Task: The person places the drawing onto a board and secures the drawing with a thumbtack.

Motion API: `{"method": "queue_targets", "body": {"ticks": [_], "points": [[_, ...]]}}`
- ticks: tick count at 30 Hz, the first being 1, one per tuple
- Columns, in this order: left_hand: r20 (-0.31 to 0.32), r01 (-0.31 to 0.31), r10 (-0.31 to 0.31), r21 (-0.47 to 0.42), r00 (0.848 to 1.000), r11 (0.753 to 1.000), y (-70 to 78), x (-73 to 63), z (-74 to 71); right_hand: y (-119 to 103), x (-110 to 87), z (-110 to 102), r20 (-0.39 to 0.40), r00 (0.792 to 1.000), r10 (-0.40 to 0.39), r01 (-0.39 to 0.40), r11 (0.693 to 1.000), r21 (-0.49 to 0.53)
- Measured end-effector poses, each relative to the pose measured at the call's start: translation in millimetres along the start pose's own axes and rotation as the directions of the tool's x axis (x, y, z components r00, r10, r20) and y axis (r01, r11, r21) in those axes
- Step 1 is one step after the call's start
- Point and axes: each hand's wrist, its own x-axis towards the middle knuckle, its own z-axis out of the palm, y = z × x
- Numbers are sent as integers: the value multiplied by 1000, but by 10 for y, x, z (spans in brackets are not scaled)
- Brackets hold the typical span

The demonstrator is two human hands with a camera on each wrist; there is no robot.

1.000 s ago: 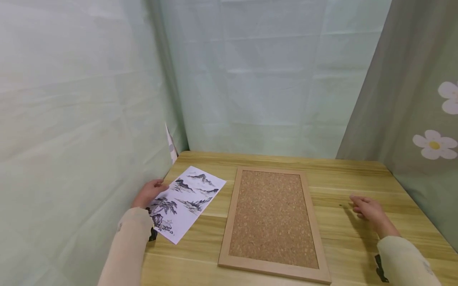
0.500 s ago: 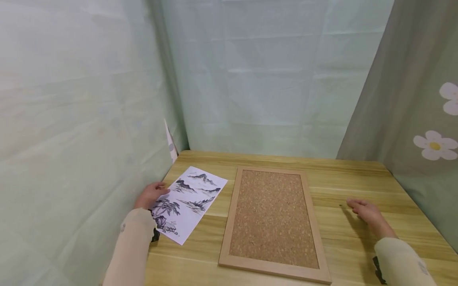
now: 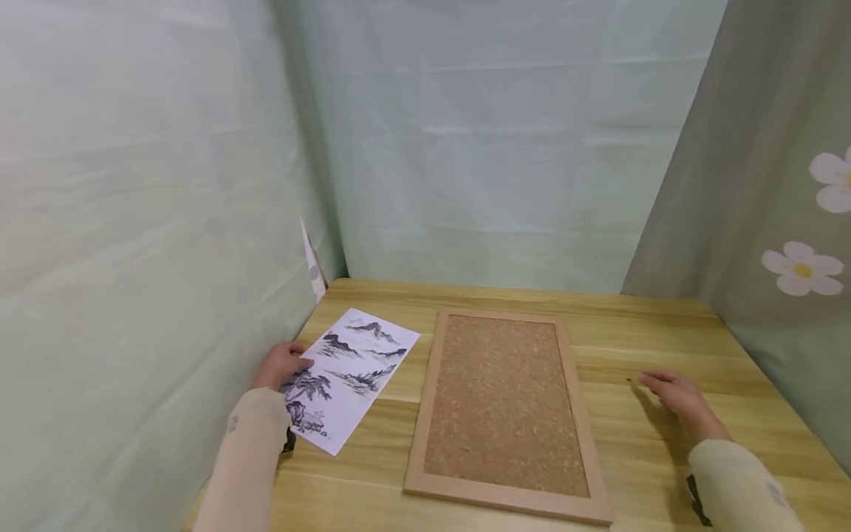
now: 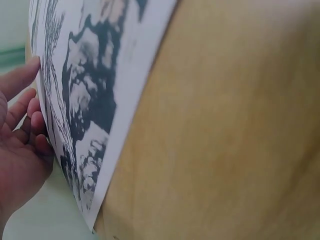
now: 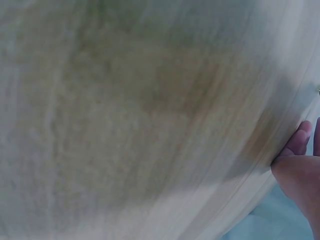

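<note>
A white sheet with a black ink landscape lies askew on the left of the wooden table, and its left edge hangs over the table's side. My left hand holds that edge, thumb on top. In the left wrist view the fingers curl under the sheet. A cork board in a pale wood frame lies flat in the middle. My right hand rests on the bare wood to the right of the board, fingers loosely straight and holding nothing. The right wrist view shows only blurred wood and fingertips.
Pale green cloth hangs close on the left and behind the table. A grey curtain with white flowers hangs on the right. Another sheet of paper leans upright against the left cloth at the table's back left corner.
My left hand and the sheet have shifted only slightly. My right hand has sunk a little and slid a bit toward the board.
</note>
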Motion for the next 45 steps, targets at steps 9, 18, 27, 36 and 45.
{"method": "queue_targets", "body": {"ticks": [9, 18, 27, 36, 45], "points": [[19, 104, -104, 4, 994, 995, -23, -61, -112, -124, 79, 155, -37, 996, -82, 82, 997, -12], [18, 155, -155, 2, 988, 988, -6, -56, -85, -133, 123, 240, -104, 993, -56, 50, 997, -61], [-25, 139, -138, 17, 990, 990, 49, -79, -94, -183, 143, 314, -156, 985, -67, 40, 985, -170], [-44, 129, -127, 32, 991, 991, 82, -104, -72, -218, 131, 355, -202, 977, -67, 25, 979, -202], [-8, 79, -79, 75, 997, 994, 65, -78, -54, -241, 116, 365, -210, 972, -101, 45, 966, -257]]}}
